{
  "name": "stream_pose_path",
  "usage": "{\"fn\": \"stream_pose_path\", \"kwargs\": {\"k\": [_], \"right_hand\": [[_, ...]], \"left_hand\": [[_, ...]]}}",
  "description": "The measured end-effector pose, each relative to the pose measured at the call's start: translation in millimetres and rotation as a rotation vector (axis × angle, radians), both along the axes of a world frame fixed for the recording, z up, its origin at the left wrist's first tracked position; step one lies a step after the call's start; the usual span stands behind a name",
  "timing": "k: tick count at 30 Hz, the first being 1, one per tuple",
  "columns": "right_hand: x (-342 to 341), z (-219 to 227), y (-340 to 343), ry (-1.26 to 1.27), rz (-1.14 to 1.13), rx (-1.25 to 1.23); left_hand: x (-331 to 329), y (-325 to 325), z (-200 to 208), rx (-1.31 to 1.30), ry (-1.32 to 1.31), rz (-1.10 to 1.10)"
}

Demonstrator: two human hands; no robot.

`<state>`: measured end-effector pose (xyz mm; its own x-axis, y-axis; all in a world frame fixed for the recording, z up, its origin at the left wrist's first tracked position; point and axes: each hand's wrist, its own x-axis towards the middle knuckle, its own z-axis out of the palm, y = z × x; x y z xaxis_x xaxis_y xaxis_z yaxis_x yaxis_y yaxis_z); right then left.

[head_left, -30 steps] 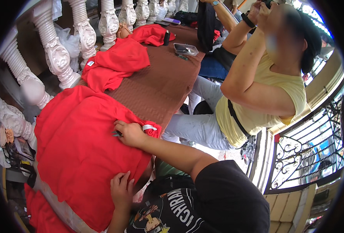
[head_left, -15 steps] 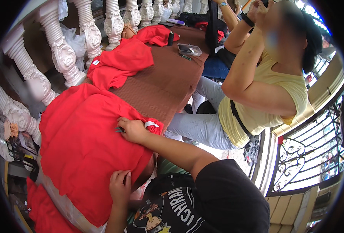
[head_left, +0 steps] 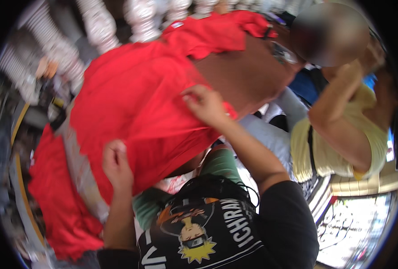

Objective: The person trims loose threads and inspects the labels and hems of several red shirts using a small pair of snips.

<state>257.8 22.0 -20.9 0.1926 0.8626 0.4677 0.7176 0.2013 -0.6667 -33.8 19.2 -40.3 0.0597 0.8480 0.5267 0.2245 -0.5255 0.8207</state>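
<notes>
A large red garment (head_left: 131, 103) lies spread over the near end of the table, its front edge hanging toward my lap. My right hand (head_left: 204, 105) is raised over its right side, fingers curled around small thread snips that blur and the fingers mostly hide. Close to the garment's front edge is my left hand (head_left: 117, 163), fingers bent in and pressed together. Whether anything sits between them cannot be made out. A white tag that showed by my right wrist earlier is no longer distinct.
Another red garment (head_left: 208, 36) lies further along the brown-covered table (head_left: 244, 76). More red cloth (head_left: 60, 197) hangs off the left end. White balusters (head_left: 98, 24) line the far side. At the right sits a person in a yellow top (head_left: 342, 139), arms raised.
My view has swung, shifting the scene rightward. My right hand has lifted from beside the white tag. My left hand has drawn in, fingers more curled. The other person's head is lower.
</notes>
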Motion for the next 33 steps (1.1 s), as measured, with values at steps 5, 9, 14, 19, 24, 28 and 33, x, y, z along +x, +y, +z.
{"fn": "stream_pose_path", "kwargs": {"k": [5, 9, 14, 19, 24, 28, 33], "right_hand": [[-23, 131, -79, 0.402, 1.801, -0.515], [-50, 163, -105, -0.081, 2.425, -0.703], [-26, 190, -111, -0.026, 2.099, -0.636], [-26, 212, -92, 0.062, 1.822, -0.685], [-24, 121, -29, -0.347, 1.107, -0.652], [16, 34, 9, -0.617, 0.562, -0.413], [30, -33, 6, -0.068, 0.342, -0.419]], "left_hand": [[-76, 31, -10, -0.147, -0.028, 0.411], [-94, 15, -38, -0.167, -0.02, 0.462], [-48, 15, -18, -0.124, 0.097, 0.216], [-12, -1, -8, -0.144, 0.306, -0.113], [38, -13, -16, 0.157, 0.716, -0.301], [90, -7, -40, 0.305, 0.748, -0.391], [108, -3, -40, 0.087, 0.639, -0.394]]}}
